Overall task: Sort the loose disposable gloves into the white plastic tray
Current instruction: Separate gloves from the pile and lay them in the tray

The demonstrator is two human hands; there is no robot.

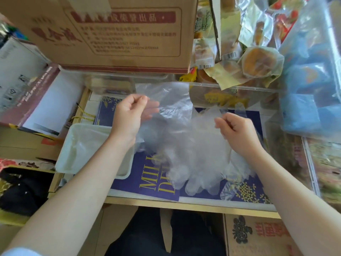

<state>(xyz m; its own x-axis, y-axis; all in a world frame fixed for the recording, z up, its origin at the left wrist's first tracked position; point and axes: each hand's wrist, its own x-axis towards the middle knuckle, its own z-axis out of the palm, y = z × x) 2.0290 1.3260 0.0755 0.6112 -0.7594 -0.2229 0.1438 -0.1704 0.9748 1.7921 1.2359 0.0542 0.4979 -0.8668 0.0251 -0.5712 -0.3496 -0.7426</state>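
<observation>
Cardboard boxes (103, 32) surround a blue printed surface (151, 174). One clear glove (169, 102) is pinched by the left hand (129, 115) and the right hand (234, 130), above the glove pile (199, 159). Beside it lies the white tray (88, 145).

cardboard box (118, 32) rear | snack packets (239, 58) right | blue bag (311, 85) far right

Your left hand (130, 115) sits at about ten o'clock, fingers curled, thumb pinching against fingertips. Your right hand (237, 130) sits at about two o'clock, likewise curled in a pinch. Both bare forearms reach up from the lower corners.
</observation>
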